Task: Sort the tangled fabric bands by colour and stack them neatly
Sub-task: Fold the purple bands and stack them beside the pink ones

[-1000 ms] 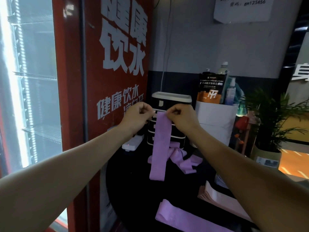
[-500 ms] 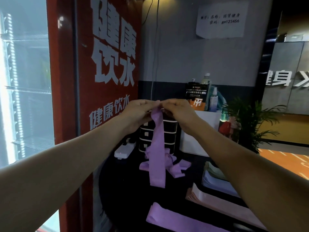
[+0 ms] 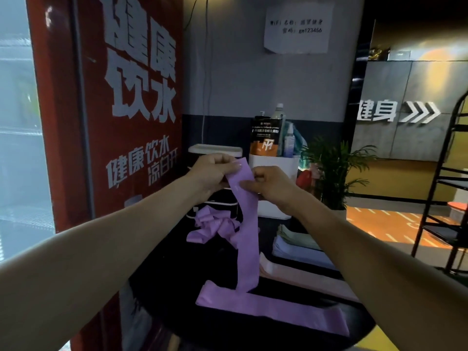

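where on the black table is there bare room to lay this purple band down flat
Bare black table lies left of the flat purple band, between it and the tangled purple pile. It is crowded on the right, where the pink stack and the pale blue and green stacks lie close together.

dim scene, cold glare far left, soft blur, wide-angle bending at edges.
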Tool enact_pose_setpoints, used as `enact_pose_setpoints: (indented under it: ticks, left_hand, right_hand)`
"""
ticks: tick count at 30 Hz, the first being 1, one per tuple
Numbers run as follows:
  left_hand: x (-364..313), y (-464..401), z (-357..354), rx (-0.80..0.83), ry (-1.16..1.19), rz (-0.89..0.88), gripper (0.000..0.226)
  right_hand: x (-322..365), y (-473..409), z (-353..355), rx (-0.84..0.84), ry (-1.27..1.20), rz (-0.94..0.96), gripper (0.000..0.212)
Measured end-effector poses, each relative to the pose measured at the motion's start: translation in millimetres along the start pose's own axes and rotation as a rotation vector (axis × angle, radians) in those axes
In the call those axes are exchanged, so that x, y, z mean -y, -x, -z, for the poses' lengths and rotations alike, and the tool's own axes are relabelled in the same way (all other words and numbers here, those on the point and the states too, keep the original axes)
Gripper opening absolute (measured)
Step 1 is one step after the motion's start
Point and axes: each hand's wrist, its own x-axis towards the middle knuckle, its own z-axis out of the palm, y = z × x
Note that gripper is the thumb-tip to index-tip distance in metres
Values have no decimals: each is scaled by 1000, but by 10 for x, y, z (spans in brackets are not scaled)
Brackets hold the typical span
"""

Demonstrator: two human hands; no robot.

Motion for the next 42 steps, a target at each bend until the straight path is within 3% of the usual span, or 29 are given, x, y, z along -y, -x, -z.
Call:
enact_pose_setpoints:
  ticks: [5, 7, 8, 10, 13, 15, 19, 23, 29, 33, 35, 37, 40, 42]
  left_hand:
    - [231, 92, -79, -43, -5, -7, 13]
    - [306, 123, -77, -78, 12, 6, 13]
    - [344, 143, -71, -88, 18, 13, 13]
    - [410, 178, -44, -111, 31, 19, 12]
    - [504, 208, 49, -202, 68, 23, 14]
    - [578, 217, 135, -245, 87, 46, 12]
    - [774, 244, 292, -303, 84, 112, 13]
    - [962, 313, 350, -360, 81, 154, 20]
    - [1214, 372, 334, -374, 102, 209, 24]
    - [1326, 387, 355, -394, 111, 247, 22]
    - [1369, 407, 347, -406, 127, 269, 11]
    - [1414, 428, 343, -423, 136, 282, 22]
    - [1467, 476, 338, -406, 119, 326, 10]
    - [1500, 483, 342, -410, 116, 343, 17]
  right_hand:
    - [-197, 311, 89, 71, -22, -69, 28]
    - [-339, 439, 120, 117, 17, -106, 18]
    - [-415, 505, 131, 144, 48, -121, 14]
    - [-569, 645, 166, 193, 166, -158, 30]
    - [-814, 847, 228, 276, 356, -209, 23]
    - [-938, 951, 274, 268, 399, -252, 20]
    - [-1097, 1109, 332, 224, 501, -297, 41]
    - [-1273, 1259, 402, 191, 559, -388, 34]
    - [-1360, 1472, 420, 11, 305, -461, 28]
    - [-1422, 1571, 396, -159, -115, -520, 25]
    - [-1446, 1614, 365, -224, -160, -535, 23]
    - [-1477, 1633, 321, -281, -163, -559, 23]
    - [-1521, 1624, 278, -351, -259, -646, 27]
    - [-1523, 1625, 264, -381, -341, -680, 30]
